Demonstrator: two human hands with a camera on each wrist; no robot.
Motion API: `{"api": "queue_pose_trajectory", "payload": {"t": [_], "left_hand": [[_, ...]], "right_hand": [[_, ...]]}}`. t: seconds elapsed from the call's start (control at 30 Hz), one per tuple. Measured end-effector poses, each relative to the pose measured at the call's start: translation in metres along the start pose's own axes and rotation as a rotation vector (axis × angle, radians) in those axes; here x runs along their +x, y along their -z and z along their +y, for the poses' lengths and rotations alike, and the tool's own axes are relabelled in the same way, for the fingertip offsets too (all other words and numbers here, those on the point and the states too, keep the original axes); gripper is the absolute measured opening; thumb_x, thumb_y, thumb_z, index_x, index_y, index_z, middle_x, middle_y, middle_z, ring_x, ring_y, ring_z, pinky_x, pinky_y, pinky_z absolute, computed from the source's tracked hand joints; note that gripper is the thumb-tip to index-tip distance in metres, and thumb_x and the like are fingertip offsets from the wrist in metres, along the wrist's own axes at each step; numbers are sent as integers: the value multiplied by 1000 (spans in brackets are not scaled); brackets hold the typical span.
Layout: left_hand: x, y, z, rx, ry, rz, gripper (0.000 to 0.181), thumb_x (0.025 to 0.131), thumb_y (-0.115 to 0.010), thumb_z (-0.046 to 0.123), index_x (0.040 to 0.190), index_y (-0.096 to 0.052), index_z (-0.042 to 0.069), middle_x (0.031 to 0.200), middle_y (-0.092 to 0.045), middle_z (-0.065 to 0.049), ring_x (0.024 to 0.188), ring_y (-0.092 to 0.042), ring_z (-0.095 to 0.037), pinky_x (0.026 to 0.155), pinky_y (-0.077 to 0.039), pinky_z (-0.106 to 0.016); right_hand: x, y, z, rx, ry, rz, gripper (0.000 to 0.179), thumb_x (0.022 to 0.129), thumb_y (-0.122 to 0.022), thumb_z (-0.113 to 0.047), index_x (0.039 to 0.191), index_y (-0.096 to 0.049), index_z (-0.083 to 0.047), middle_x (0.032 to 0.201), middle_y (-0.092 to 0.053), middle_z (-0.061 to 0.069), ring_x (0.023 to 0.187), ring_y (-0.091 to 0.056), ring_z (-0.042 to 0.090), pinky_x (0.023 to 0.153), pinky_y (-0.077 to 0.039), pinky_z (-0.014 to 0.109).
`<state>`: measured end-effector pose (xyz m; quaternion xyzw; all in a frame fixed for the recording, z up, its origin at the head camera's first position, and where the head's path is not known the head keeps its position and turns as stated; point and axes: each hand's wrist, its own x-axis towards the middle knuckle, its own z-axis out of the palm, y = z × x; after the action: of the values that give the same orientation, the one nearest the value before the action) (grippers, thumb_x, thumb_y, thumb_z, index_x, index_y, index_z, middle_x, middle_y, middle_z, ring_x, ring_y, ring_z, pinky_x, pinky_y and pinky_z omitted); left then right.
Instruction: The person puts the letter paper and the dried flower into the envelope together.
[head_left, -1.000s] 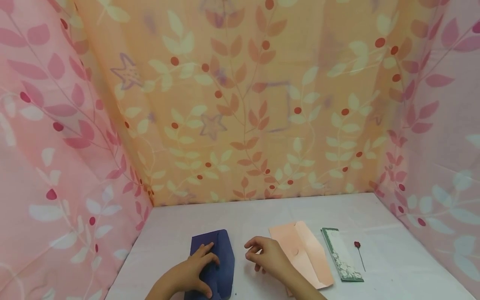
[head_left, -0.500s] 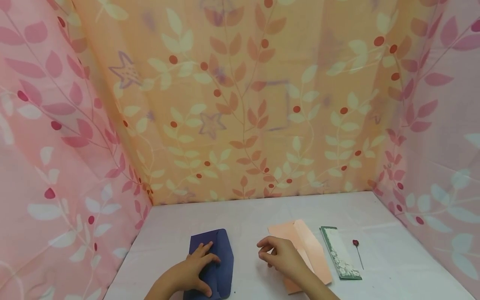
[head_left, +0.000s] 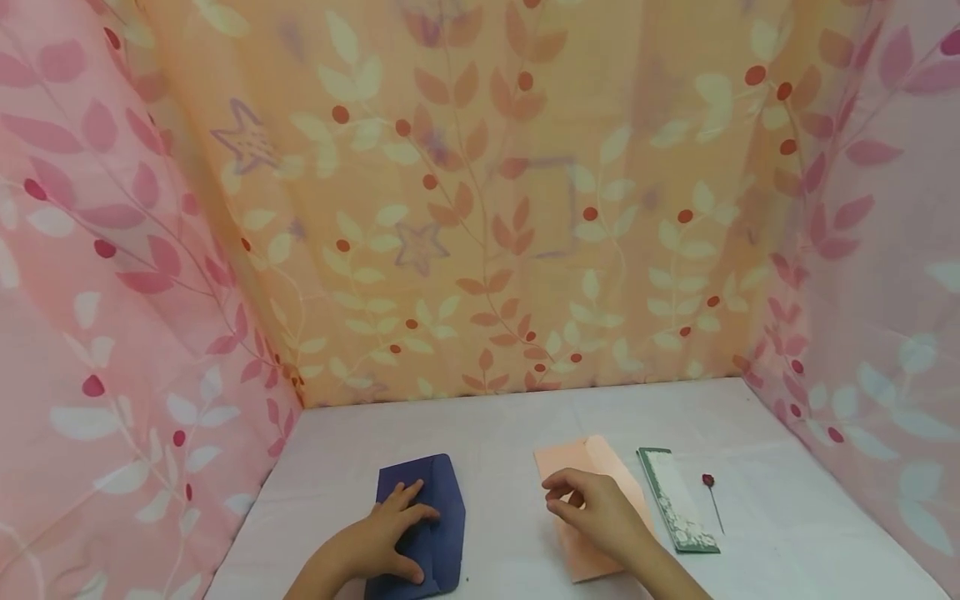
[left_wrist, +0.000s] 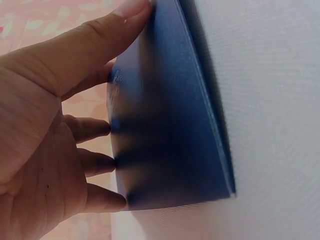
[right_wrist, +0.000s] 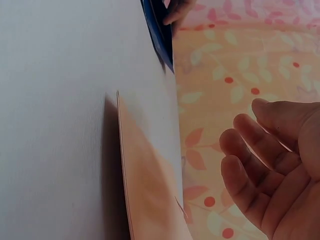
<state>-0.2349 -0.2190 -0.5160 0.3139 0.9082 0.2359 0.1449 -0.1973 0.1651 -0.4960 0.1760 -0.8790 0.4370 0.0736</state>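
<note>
A dark blue envelope [head_left: 447,533] lies on the table at the left, its flap spread out toward the right. My left hand [head_left: 378,537] rests on it with spread fingers, and in the left wrist view the fingertips touch the envelope's surface [left_wrist: 170,125]. To the right lies a peach envelope [head_left: 585,562], its flap likewise open. Over it hovers my right hand [head_left: 600,508], fingers loosely bent and holding nothing. The right wrist view has the relaxed fingers [right_wrist: 232,172] above the peach paper [right_wrist: 145,180].
Right of the peach envelope lies a green-bordered card [head_left: 675,500] with white flowers. Beside it is a dark red rose [head_left: 708,481] on a thin stem. A white cloth covers the table [head_left: 495,433]; patterned curtains [head_left: 480,208] stand behind and at both sides.
My right hand has moved rightward from the gap between the envelopes to over the peach one. The left hand stays on the blue envelope. The head view has shifted slightly.
</note>
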Motion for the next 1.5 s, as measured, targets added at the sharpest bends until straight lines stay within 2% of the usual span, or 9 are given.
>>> {"api": "queue_pose_trajectory", "payload": {"t": [0.17,0.3,0.53,0.73,0.97,1.13,1.37,1.5], "left_hand": [[-1,4,0,-17,8,3,73,77,-86,50,141,-57,29,167,-21,-24,151,-8,-59,104,-15,-85],[-1,4,0,2,-8,27,69,81,-83,51,140,-57,28,166,-26,-21,151,-13,-56,107,-17,-82],[7,5,5,121,-44,86,59,87,-74,57,137,-58,31,162,-39,-8,149,-33,-43,111,-33,-69],[17,9,19,226,-79,137,55,90,-73,54,137,-59,28,161,-43,-3,149,-38,-35,113,-38,-60],[32,12,40,274,-136,171,54,90,-74,51,136,-61,27,158,-46,-2,147,-42,-31,113,-40,-55],[47,9,55,290,-134,145,50,89,-75,51,132,-63,28,157,-48,-1,147,-42,-30,113,-40,-54],[65,-2,76,319,-218,146,50,88,-78,48,132,-63,28,155,-51,-2,145,-45,-30,113,-42,-51],[75,-4,87,320,-228,143,52,88,-78,48,134,-62,30,155,-50,0,145,-45,-28,113,-42,-49]], "right_hand": [[-4,10,4,-31,14,21,19,91,-78,-18,107,-72,-25,93,-74,-12,71,-61,0,62,-52,22],[-9,17,9,-68,25,40,20,91,-78,-19,108,-72,-27,95,-75,-9,73,-61,-1,63,-53,22],[-19,30,17,-115,3,81,23,90,-79,-18,110,-72,-27,99,-76,-9,77,-61,-3,68,-54,23],[-24,43,27,-175,20,161,26,88,-80,-17,110,-72,-28,98,-74,-14,78,-60,-3,70,-54,23],[-28,59,38,-229,44,254,28,86,-82,-14,108,-72,-28,99,-73,-14,78,-59,-4,65,-52,22],[-28,64,46,-246,47,264,27,87,-82,-14,108,-72,-28,102,-75,-9,79,-59,-4,64,-51,21],[-31,65,53,-283,47,268,28,84,-84,-15,109,-73,-25,103,-75,-9,80,-60,-5,63,-51,22],[-33,65,57,-306,50,263,28,84,-84,-17,110,-74,-22,103,-74,-8,80,-58,-3,63,-50,22]]}}
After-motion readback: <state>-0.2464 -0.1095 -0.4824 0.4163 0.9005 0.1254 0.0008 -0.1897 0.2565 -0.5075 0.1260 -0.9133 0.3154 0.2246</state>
